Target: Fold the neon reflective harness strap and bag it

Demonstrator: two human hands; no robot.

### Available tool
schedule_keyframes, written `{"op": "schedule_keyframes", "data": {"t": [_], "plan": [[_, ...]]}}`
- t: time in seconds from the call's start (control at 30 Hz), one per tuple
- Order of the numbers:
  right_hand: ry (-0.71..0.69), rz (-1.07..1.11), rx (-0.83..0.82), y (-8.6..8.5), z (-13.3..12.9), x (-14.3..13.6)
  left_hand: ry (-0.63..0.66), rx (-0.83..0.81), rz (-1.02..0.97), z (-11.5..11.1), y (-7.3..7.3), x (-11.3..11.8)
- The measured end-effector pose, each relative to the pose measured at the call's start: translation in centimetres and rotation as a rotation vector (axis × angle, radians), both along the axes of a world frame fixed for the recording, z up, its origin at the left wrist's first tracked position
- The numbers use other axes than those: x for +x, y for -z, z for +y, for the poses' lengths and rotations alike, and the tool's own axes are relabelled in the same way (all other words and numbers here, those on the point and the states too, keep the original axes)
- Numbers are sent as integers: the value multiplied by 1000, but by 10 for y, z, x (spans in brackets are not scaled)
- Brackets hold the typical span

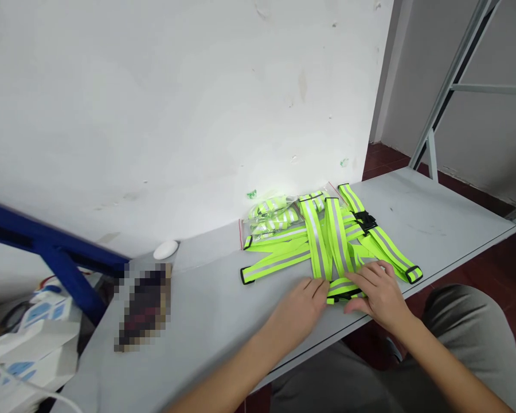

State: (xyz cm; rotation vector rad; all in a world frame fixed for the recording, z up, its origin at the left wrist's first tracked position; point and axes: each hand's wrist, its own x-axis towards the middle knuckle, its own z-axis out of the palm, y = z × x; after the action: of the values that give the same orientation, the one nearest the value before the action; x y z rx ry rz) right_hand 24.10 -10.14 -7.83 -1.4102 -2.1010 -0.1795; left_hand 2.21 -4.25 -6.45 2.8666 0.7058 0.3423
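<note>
Neon yellow-green reflective straps [279,267] with silver stripes lie crossed over one another on the grey table. Close to the front edge is a folded reflective strap [341,308] with black plastic fittings. My left hand [301,307] is closed at its left end, the fingertips partly hidden. From the right, my right hand [378,292] holds it with the fingers over the top and the thumb on the near side. A black buckle [364,221] sits on the straps to the right. Behind them are clear plastic bags [273,217] with rolled-up straps inside.
The grey table [206,321] stands against a white wall [189,115]. On its left are a white oval object [165,249] and a blurred-out dark item [145,310]. Beyond the left edge are a blue metal frame [64,269] and white boxes [38,355].
</note>
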Motion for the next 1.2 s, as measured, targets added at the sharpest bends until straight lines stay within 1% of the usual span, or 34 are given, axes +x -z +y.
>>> {"op": "schedule_keyframes", "data": {"t": [0.03, 0.1, 0.17, 0.2, 0.23, 0.3, 0.33, 0.4, 0.5, 0.57, 0.63, 0.7, 0.77, 0.83, 0.9, 0.97, 1.0, 1.07, 1.13, 1.2], "plan": [[-23, 12, -5, 2, -1, 0, -10, -77, -38, 0, -1, 1], [-28, 35, -46, 3, -1, 1, -84, -231, -132, 1, -1, 5], [46, 35, -128, 0, 5, 1, -176, -297, -214, 2, -1, 12], [95, 20, -184, -3, 9, 0, -205, -278, -238, 4, 0, 16], [135, -6, -245, -7, 13, 0, -224, -224, -251, 5, 1, 19], [161, -78, -345, -15, 22, -2, -232, -71, -235, 7, 2, 22], [158, -116, -368, -17, 25, -4, -221, 1, -213, 7, 2, 23], [162, -161, -341, -17, 28, -8, -185, 88, -145, 4, 1, 21], [193, -124, -239, -8, 25, -13, -124, 65, -46, -3, -2, 19], [179, -48, -220, -2, 20, -13, -120, 40, -21, -5, -3, 18], [116, 25, -241, 1, 14, -10, -115, 38, -13, -4, -3, 19], [25, 59, -263, 0, 8, -5, -97, 40, -11, -1, -2, 19], [-55, 48, -265, -2, 4, 1, -70, 40, -22, 2, 0, 18], [-81, 13, -247, -5, 1, 5, -48, 42, -55, 3, 2, 17], [-88, -25, -225, -9, 3, 8, -40, 5, -122, 2, 4, 14], [-106, -34, -236, -15, 7, 9, -90, -105, -244, 0, 6, 12], [-112, -21, -272, -18, 10, 9, -138, -177, -321, -1, 6, 11], [-89, 20, -392, -25, 16, 8, -230, -300, -460, -3, 5, 10], [-52, 24, -478, -28, 22, 4, -261, -361, -507, -3, 2, 11], [-15, -45, -437, -27, 25, -1, -261, -390, -471, 0, -3, 13]]}}
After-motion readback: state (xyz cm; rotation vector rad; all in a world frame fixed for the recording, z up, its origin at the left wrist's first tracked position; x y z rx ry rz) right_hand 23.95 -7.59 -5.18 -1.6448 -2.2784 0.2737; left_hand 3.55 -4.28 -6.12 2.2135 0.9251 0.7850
